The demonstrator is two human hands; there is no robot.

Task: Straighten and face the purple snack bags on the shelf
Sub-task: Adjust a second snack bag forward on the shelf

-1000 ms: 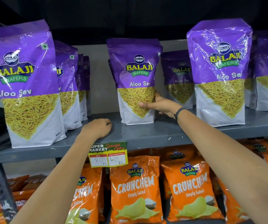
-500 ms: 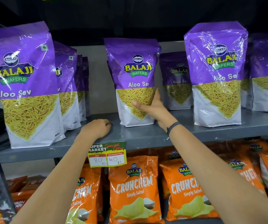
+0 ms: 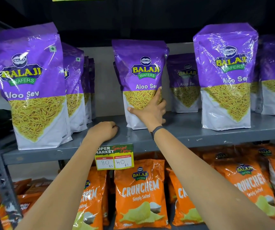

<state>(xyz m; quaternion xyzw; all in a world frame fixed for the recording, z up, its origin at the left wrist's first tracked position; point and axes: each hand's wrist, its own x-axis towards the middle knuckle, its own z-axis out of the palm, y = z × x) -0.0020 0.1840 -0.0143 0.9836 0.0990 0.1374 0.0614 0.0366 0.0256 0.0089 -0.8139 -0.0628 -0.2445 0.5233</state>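
The right hand (image 3: pixel 150 112) clasps the upright middle purple bag (image 3: pixel 140 67) low down, while the left hand (image 3: pixel 103 131), curled and empty, rests near the front edge of the shelf (image 3: pixel 191 130).

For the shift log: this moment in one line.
right hand: grips middle purple bag | left hand: curled, rests on shelf | bag: standing, label forward

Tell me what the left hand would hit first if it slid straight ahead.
Likely the lower left corner of the middle purple bag; depth is unclear, so the left hand may pass beside it to the back wall.
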